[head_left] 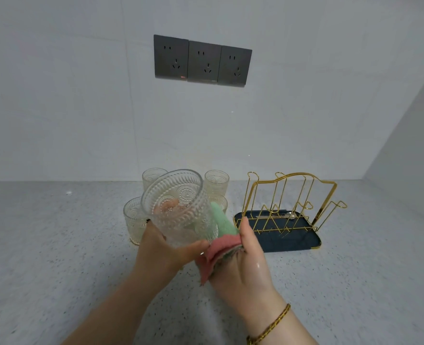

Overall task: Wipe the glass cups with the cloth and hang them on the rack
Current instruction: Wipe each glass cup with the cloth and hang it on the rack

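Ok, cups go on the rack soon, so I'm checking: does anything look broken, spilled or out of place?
Nothing broken or spilled. The rack stands upright on its tray, nothing hung on it. One oddity: a small silvery item lies in the tray under the wires; I cannot tell what it is.
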A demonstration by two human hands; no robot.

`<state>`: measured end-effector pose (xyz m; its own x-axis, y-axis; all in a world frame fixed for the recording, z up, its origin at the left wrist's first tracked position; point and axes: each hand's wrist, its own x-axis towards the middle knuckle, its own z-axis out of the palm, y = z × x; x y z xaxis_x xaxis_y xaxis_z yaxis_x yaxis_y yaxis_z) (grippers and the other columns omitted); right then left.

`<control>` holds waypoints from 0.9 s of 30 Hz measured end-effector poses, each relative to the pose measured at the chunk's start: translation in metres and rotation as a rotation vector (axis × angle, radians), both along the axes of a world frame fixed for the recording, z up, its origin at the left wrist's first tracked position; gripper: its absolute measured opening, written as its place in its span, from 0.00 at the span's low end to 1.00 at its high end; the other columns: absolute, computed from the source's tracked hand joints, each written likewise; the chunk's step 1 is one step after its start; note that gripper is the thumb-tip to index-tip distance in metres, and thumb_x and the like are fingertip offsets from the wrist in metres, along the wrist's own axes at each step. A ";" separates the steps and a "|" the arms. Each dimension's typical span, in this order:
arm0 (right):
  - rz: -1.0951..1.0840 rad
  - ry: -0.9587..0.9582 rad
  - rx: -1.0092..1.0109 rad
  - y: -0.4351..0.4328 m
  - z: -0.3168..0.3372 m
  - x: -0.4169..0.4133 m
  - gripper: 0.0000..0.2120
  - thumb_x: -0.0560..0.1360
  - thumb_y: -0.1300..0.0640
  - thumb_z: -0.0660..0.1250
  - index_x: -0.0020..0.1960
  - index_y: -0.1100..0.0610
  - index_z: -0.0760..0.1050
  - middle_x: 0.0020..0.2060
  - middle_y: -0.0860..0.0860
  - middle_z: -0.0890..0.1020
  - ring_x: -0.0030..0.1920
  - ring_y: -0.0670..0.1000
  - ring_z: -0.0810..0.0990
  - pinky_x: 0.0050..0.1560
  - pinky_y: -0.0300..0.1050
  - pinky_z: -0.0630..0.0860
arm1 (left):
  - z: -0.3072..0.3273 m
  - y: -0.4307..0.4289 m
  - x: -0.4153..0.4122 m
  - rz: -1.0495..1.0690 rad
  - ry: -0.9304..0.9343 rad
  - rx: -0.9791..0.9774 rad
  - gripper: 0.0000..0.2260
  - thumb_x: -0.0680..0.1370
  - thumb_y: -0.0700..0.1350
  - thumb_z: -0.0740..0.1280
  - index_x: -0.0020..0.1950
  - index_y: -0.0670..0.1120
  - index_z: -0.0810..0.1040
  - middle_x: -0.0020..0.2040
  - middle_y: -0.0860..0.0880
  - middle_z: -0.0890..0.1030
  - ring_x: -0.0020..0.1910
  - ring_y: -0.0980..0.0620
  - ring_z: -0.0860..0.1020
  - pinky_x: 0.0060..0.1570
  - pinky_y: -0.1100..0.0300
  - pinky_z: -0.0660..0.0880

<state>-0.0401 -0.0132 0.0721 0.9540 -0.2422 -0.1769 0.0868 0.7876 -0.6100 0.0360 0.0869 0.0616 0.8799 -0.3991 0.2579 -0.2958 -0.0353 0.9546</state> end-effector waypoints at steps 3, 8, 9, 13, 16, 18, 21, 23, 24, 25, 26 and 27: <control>0.083 0.011 0.092 0.011 -0.001 -0.004 0.28 0.68 0.38 0.62 0.48 0.63 0.82 0.49 0.62 0.83 0.51 0.58 0.82 0.49 0.49 0.80 | -0.001 -0.001 0.012 0.031 0.048 -0.011 0.20 0.62 0.34 0.78 0.51 0.42 0.77 0.44 0.48 0.82 0.42 0.56 0.82 0.42 0.64 0.79; 0.057 0.068 0.045 0.013 -0.010 -0.009 0.27 0.67 0.39 0.64 0.48 0.64 0.81 0.50 0.63 0.82 0.47 0.59 0.83 0.47 0.50 0.79 | -0.006 0.004 0.023 0.050 0.127 0.037 0.39 0.50 0.53 0.77 0.59 0.41 0.74 0.51 0.44 0.81 0.51 0.44 0.80 0.51 0.48 0.78; 0.021 0.055 0.019 0.008 -0.010 -0.009 0.29 0.66 0.38 0.64 0.49 0.63 0.80 0.48 0.62 0.83 0.46 0.57 0.83 0.48 0.49 0.79 | -0.007 0.007 0.022 0.047 0.111 0.059 0.40 0.49 0.55 0.76 0.59 0.41 0.74 0.50 0.46 0.81 0.50 0.46 0.80 0.48 0.53 0.79; -0.077 -0.022 -0.168 -0.016 0.009 -0.008 0.25 0.67 0.37 0.63 0.40 0.58 0.83 0.34 0.55 0.83 0.37 0.50 0.83 0.39 0.42 0.79 | -0.009 0.015 0.012 0.029 0.044 0.159 0.32 0.60 0.39 0.80 0.60 0.48 0.70 0.46 0.56 0.76 0.45 0.59 0.76 0.33 0.75 0.72; -0.151 -0.017 -0.409 -0.029 0.027 0.001 0.25 0.67 0.41 0.57 0.35 0.63 0.79 0.32 0.59 0.78 0.40 0.57 0.78 0.41 0.46 0.77 | -0.010 0.013 0.002 -0.084 -0.025 0.184 0.30 0.60 0.40 0.80 0.53 0.58 0.67 0.48 0.61 0.74 0.45 0.68 0.75 0.37 0.79 0.71; -0.121 0.025 -0.765 -0.032 0.037 0.005 0.29 0.67 0.35 0.59 0.40 0.62 0.76 0.25 0.49 0.75 0.34 0.52 0.74 0.39 0.46 0.71 | -0.008 0.009 -0.004 -0.137 -0.043 0.202 0.31 0.61 0.38 0.79 0.50 0.61 0.65 0.48 0.62 0.74 0.45 0.77 0.73 0.38 0.80 0.70; 0.121 0.089 -1.148 -0.034 0.047 0.004 0.39 0.60 0.32 0.64 0.67 0.49 0.66 0.48 0.37 0.78 0.46 0.40 0.77 0.31 0.27 0.68 | -0.008 0.008 -0.008 -0.147 -0.052 0.221 0.30 0.61 0.37 0.78 0.48 0.61 0.65 0.47 0.61 0.74 0.42 0.82 0.70 0.37 0.82 0.68; 0.259 0.076 -1.212 -0.038 0.049 0.002 0.52 0.52 0.29 0.67 0.72 0.48 0.58 0.63 0.43 0.71 0.50 0.37 0.75 0.29 0.24 0.67 | -0.009 0.010 -0.006 -0.142 -0.061 0.222 0.30 0.61 0.36 0.78 0.48 0.61 0.64 0.46 0.61 0.74 0.42 0.81 0.70 0.37 0.81 0.69; 0.288 0.070 -1.187 -0.039 0.050 0.001 0.51 0.54 0.30 0.68 0.71 0.49 0.58 0.64 0.45 0.70 0.46 0.33 0.75 0.29 0.23 0.67 | -0.009 0.011 -0.004 -0.140 -0.071 0.228 0.30 0.61 0.36 0.79 0.47 0.61 0.64 0.46 0.62 0.74 0.42 0.81 0.71 0.37 0.81 0.69; 0.292 0.065 -1.147 -0.039 0.052 0.000 0.45 0.60 0.32 0.67 0.71 0.51 0.61 0.62 0.45 0.70 0.41 0.30 0.74 0.30 0.22 0.67 | -0.009 0.013 -0.003 -0.141 -0.082 0.232 0.31 0.61 0.37 0.79 0.47 0.61 0.64 0.46 0.62 0.73 0.41 0.81 0.70 0.37 0.81 0.69; 0.272 0.068 -1.113 -0.040 0.053 0.000 0.33 0.68 0.38 0.65 0.69 0.52 0.64 0.61 0.46 0.71 0.37 0.29 0.74 0.31 0.22 0.67 | -0.009 0.014 -0.002 -0.144 -0.094 0.228 0.31 0.61 0.37 0.79 0.47 0.62 0.64 0.46 0.63 0.73 0.41 0.82 0.70 0.37 0.82 0.69; 0.240 0.083 -1.111 -0.040 0.056 -0.001 0.21 0.75 0.46 0.60 0.66 0.51 0.68 0.61 0.47 0.72 0.37 0.29 0.74 0.35 0.23 0.69 | -0.010 0.015 -0.001 -0.153 -0.105 0.229 0.32 0.61 0.37 0.79 0.48 0.62 0.63 0.46 0.63 0.73 0.42 0.82 0.70 0.37 0.82 0.69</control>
<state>-0.0406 -0.0533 0.1277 0.9922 -0.1167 -0.0434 -0.0664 -0.2015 -0.9772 0.0349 0.1016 0.0512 0.7784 -0.5830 0.2329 -0.4114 -0.1935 0.8907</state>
